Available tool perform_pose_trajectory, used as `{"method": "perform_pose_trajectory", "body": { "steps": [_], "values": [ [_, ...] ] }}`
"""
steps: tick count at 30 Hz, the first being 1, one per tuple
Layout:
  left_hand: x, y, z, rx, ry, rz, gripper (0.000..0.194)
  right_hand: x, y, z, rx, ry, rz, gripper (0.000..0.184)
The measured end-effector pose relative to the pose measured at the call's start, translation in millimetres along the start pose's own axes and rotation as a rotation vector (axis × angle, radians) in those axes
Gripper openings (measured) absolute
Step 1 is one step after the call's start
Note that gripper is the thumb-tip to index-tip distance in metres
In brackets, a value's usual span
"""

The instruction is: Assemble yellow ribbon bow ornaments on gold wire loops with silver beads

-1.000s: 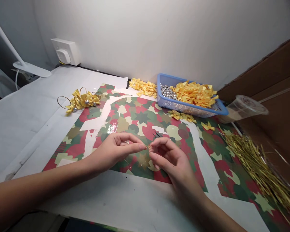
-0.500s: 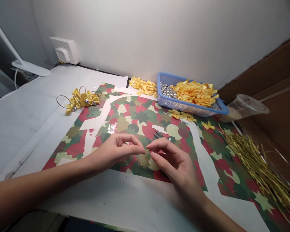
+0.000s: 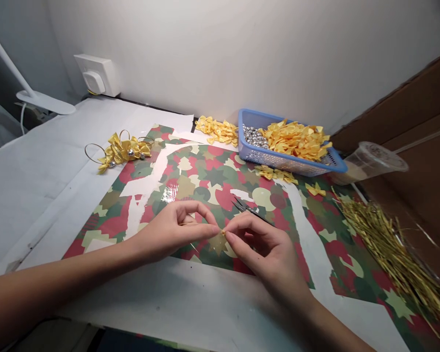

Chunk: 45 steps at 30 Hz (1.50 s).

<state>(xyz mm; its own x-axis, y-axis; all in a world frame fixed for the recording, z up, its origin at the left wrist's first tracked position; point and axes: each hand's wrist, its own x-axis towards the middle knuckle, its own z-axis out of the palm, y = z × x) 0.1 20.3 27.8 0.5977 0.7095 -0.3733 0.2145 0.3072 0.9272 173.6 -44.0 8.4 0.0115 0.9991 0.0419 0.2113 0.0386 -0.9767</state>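
My left hand [image 3: 176, 230] and my right hand [image 3: 264, 244] meet fingertip to fingertip over the patterned red and green paper [image 3: 212, 181]. Both pinch a small gold piece [image 3: 223, 231], with a thin gold wire running back through the left fingers. It is too small to name for sure. A pair of small dark scissors [image 3: 247, 207] lies on the paper just behind my right hand.
A blue basket [image 3: 289, 164] of yellow bows and silver beads stands at the back. Loose yellow bows [image 3: 216, 131] lie beside it. Finished bow ornaments [image 3: 122, 150] sit at left. A bundle of gold wire ties [image 3: 392, 249] lies at right, near a tipped plastic cup [image 3: 370, 164].
My right hand's fingers have closed from a looser hold into a tight pinch against the left fingertips. Both hands dropped slightly toward the paper.
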Motion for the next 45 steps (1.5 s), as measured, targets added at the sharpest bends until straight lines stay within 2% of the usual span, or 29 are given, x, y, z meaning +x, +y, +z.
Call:
{"method": "perform_pose_trajectory", "body": {
  "steps": [4, 11, 19, 27, 45],
  "values": [
    [-0.6, -1.4, 3.1, 0.001, 0.017, 0.022, 0.014, -0.5, 1.5, 0.7, -0.023, -0.005, -0.023, 0.012],
    [-1.6, 0.5, 5.1, 0.030, 0.037, -0.029, 0.013, -0.7, -1.1, 2.6, -0.148, 0.035, -0.123, 0.011],
    [-1.4, 1.2, 4.4, 0.029, 0.029, -0.033, 0.014, -1.0, -1.3, 1.2, -0.172, 0.054, -0.141, 0.010],
    [-2.2, 3.5, 2.4, 0.028, -0.002, -0.040, 0.011, 0.8, -1.6, -3.8, -0.097, -0.054, -0.041, 0.010],
    [-2.1, 2.2, 1.6, 0.042, -0.024, -0.041, 0.014, 1.9, -1.8, -7.2, 0.017, -0.082, 0.053, 0.011]
  ]
}}
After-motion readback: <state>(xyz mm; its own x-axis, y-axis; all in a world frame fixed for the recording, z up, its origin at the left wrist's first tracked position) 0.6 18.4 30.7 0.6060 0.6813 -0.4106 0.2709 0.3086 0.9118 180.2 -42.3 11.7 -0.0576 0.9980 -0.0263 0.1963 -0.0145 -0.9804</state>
